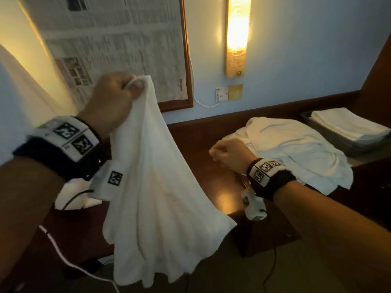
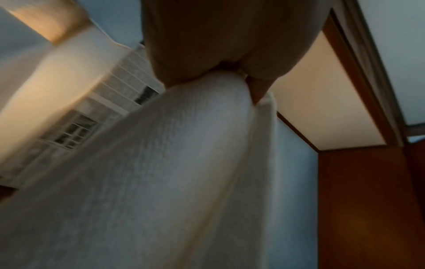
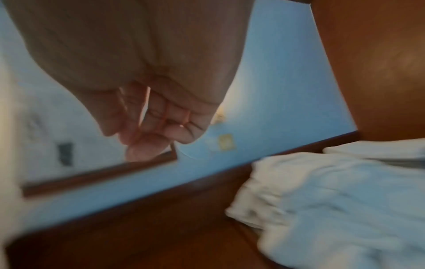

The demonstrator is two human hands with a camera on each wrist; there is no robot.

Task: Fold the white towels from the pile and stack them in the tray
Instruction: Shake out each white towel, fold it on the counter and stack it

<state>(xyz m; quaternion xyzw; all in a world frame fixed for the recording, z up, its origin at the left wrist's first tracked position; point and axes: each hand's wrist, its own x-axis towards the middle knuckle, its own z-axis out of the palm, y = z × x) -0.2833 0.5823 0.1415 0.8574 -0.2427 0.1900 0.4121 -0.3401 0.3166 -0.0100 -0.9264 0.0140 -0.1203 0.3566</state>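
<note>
My left hand (image 1: 127, 89) is raised at the left and grips the top corner of a white towel (image 1: 160, 197), which hangs down loose and spread below it. The left wrist view shows the towel (image 2: 184, 163) bunched in my left hand (image 2: 218, 60). My right hand (image 1: 222, 152) is held above the dark wooden table (image 1: 201, 132) with its fingers curled and nothing in it; the right wrist view shows the same curled right hand (image 3: 158, 123). To its right lies the pile of crumpled white towels (image 1: 296, 149) (image 3: 345, 200). Behind the pile, a grey tray (image 1: 364, 148) holds folded towels (image 1: 347, 125).
A lit wall lamp (image 1: 236, 39) and a framed printed board (image 1: 118, 49) hang on the blue wall behind the table. A wall socket (image 1: 222, 94) with a white cable sits below them. Cables trail on the floor at the bottom. A wooden panel (image 1: 380, 81) rises at the right.
</note>
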